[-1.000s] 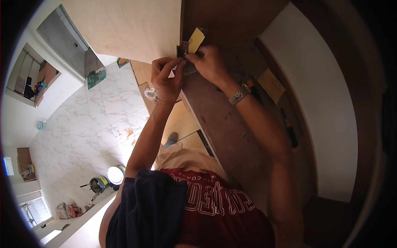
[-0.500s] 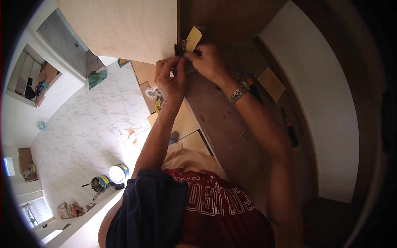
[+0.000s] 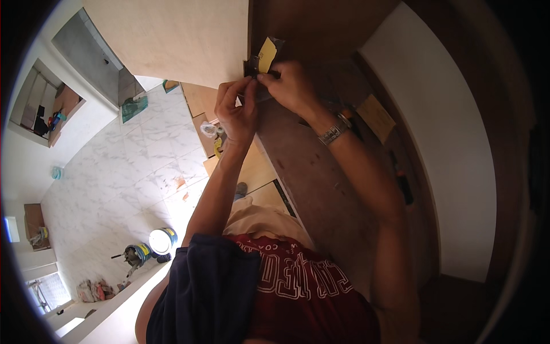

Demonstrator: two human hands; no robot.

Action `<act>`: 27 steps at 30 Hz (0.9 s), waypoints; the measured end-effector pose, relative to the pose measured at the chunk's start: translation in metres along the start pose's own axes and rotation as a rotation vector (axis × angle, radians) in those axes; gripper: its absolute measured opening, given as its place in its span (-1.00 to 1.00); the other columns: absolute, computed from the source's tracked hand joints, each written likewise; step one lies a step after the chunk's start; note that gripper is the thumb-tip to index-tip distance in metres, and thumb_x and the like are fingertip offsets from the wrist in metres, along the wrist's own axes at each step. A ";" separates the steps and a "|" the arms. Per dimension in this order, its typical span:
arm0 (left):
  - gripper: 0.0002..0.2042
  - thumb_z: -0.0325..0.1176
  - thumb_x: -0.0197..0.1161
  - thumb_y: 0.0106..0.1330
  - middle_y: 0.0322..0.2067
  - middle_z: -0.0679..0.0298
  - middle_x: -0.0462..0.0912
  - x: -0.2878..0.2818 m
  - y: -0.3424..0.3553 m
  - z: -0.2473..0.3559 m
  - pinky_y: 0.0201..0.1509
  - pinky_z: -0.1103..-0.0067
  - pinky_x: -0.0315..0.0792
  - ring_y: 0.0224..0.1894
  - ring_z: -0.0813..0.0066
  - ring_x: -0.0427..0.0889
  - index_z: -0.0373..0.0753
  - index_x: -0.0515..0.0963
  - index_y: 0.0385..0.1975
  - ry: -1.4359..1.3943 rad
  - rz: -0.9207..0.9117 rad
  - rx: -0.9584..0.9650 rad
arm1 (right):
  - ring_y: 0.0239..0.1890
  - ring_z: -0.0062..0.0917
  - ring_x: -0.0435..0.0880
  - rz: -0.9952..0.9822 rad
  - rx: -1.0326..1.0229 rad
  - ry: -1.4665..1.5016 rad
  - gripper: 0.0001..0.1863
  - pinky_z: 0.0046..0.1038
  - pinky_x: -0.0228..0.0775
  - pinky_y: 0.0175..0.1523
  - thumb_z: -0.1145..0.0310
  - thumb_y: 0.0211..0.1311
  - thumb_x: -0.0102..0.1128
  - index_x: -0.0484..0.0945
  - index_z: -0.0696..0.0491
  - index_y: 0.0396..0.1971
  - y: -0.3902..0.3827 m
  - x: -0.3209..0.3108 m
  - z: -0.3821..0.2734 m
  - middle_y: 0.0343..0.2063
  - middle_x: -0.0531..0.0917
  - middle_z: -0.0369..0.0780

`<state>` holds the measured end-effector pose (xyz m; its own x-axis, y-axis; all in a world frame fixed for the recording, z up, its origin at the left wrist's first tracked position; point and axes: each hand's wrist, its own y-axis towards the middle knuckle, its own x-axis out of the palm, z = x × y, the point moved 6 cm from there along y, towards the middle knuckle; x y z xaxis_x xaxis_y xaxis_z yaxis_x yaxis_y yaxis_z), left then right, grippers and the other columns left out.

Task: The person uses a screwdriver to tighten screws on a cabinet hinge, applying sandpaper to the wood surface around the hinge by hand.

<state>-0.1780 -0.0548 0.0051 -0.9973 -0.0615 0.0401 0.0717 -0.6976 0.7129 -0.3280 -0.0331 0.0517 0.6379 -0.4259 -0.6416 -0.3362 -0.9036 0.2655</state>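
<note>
In the head view, I locate a dark metal fitting at the edge of the pale wooden panel, with a yellow slip just beside it. The left hand has its thumb and forefinger drawn together below the fitting; the right hand has curled fingers beside it, and I cannot tell what either grasps.
</note>
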 end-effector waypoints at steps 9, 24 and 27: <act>-0.77 -0.65 0.42 0.17 -0.33 0.25 0.66 -0.004 0.006 -0.007 -0.26 0.55 0.54 -0.27 0.39 0.67 -0.23 0.74 -0.19 0.099 -0.113 0.222 | -0.28 -0.56 0.78 -0.110 0.152 0.159 -0.77 -0.45 0.54 -0.20 0.38 0.31 0.29 0.72 0.24 -0.18 -0.002 0.009 0.006 -0.37 0.80 -0.16; -0.82 -0.57 0.50 0.17 -0.32 0.22 0.65 -0.006 0.002 0.002 -0.34 0.58 0.54 -0.41 0.49 0.67 -0.28 0.74 -0.24 0.040 0.002 0.110 | -0.32 0.04 0.71 -0.098 -0.132 -0.146 -0.73 -0.15 0.49 -0.21 0.35 0.19 0.34 0.62 0.32 -0.38 0.006 0.002 -0.005 -0.44 0.64 0.18; -0.84 -0.56 0.49 0.18 -0.31 0.21 0.66 -0.005 0.002 -0.001 -0.33 0.58 0.55 -0.41 0.48 0.68 -0.30 0.74 -0.25 0.022 0.029 0.075 | -0.59 -0.42 0.58 -0.074 -0.200 -0.073 -0.75 -0.30 0.40 -0.40 0.31 0.28 0.30 0.67 0.25 -0.37 0.003 -0.001 -0.012 -0.62 0.61 0.01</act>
<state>-0.1727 -0.0563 0.0053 -0.9942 -0.0973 0.0465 0.0983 -0.6400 0.7620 -0.3210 -0.0366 0.0619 0.6014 -0.3601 -0.7132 -0.1411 -0.9265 0.3488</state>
